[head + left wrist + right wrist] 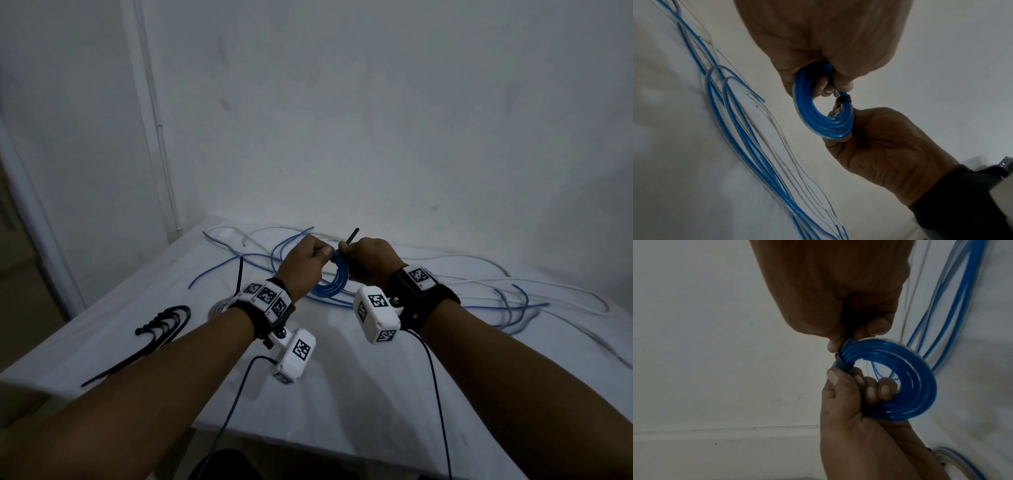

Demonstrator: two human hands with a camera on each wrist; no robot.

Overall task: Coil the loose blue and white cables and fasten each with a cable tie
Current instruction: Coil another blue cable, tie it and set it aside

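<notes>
Dim, flat light fills a bare room. A bench (342, 394) draped in white cloth carries everything below the left hand (303, 265). Beyond it rises a plain whitish wall (376, 120) — scuffed in spots — with a thin conduit (161, 137) running down the corner, off to its left.

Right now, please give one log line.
left hand: grips blue coil | right hand: pulls black cable tie | loose cables: remaining

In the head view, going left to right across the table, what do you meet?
Bundle of black cable ties → coiled white cable → left hand → blue coil, held by both hands → right hand → loose blue cables.
</notes>
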